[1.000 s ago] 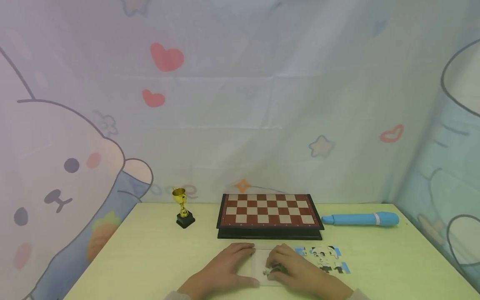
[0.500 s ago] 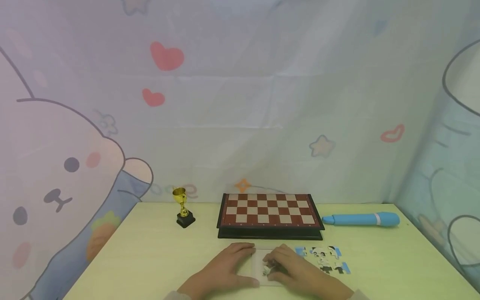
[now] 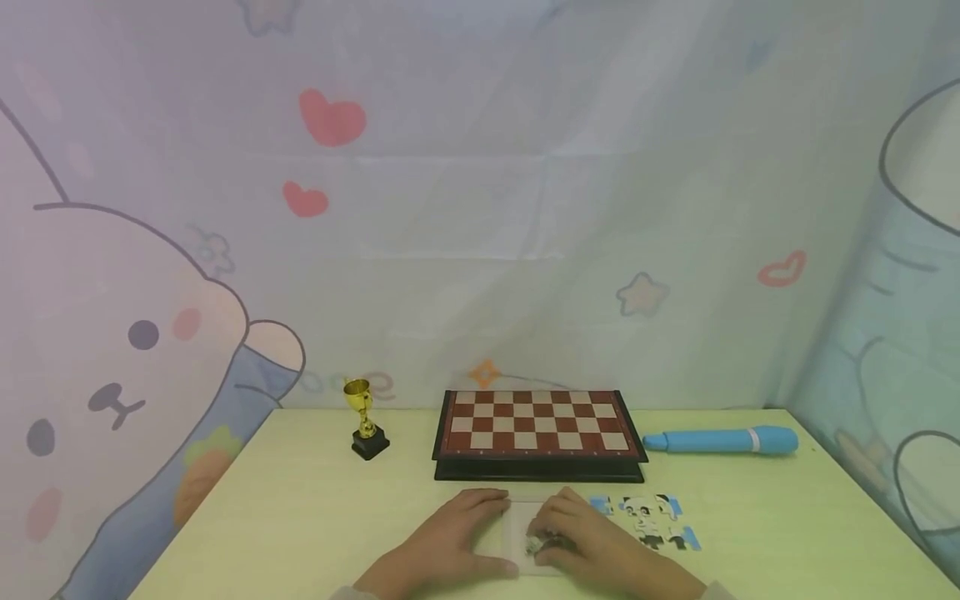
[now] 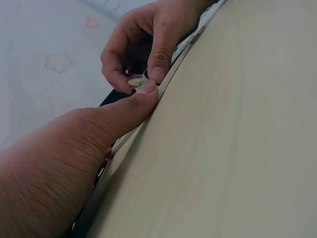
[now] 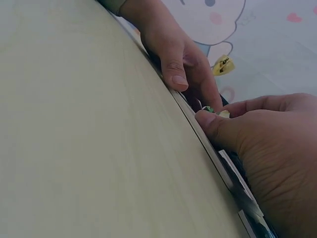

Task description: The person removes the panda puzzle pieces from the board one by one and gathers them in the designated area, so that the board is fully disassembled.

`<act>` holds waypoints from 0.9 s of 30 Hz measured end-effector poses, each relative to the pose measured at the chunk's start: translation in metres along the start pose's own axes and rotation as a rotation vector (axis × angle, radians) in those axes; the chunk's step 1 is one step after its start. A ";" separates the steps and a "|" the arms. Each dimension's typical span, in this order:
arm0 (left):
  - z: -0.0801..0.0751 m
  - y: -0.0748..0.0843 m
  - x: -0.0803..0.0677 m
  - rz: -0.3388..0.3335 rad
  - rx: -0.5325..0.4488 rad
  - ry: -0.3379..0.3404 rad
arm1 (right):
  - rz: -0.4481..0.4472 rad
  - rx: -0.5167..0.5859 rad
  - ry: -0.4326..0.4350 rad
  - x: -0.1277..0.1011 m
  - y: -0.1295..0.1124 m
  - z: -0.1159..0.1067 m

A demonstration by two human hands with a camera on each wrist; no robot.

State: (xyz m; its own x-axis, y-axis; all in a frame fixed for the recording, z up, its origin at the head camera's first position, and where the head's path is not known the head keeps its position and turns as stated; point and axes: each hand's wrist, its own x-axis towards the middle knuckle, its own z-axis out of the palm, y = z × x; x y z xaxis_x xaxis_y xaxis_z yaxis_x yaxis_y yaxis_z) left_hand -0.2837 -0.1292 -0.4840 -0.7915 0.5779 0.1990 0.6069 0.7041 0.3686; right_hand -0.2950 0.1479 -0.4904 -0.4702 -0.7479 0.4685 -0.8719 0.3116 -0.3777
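At bottom centre, the left hand [image 3: 450, 537] lies flat, steadying a nearly bare clear puzzle tray [image 3: 517, 521]; the right hand [image 3: 592, 542] pinches one small cardboard puzzle piece [image 4: 136, 82] over it. Most panda puzzle pieces [image 3: 648, 518] wait lower right, unplaced.

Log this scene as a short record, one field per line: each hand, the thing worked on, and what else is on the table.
left hand: rests flat on the tray's left edge
right hand: fingers pinch a puzzle piece over the tray
tray: pale, flat, between the hands
loose pieces: right of the tray
behind: chessboard, trophy, blue pen
surface: table
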 end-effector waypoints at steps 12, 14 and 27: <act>0.003 -0.002 -0.001 -0.006 -0.023 -0.002 | 0.053 0.019 -0.020 -0.002 -0.006 0.000; 0.003 -0.001 -0.002 -0.002 -0.026 -0.001 | 0.038 0.015 -0.012 -0.003 -0.006 0.000; 0.002 0.000 -0.001 -0.003 -0.017 0.002 | -0.026 0.058 0.055 -0.002 -0.006 -0.002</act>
State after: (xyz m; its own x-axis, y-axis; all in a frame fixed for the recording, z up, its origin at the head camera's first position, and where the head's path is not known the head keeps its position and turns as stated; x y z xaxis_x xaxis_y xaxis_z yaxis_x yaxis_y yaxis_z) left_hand -0.2827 -0.1297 -0.4859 -0.7937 0.5744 0.2000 0.6028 0.6991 0.3846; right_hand -0.2894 0.1489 -0.4871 -0.4557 -0.7216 0.5211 -0.8753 0.2571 -0.4095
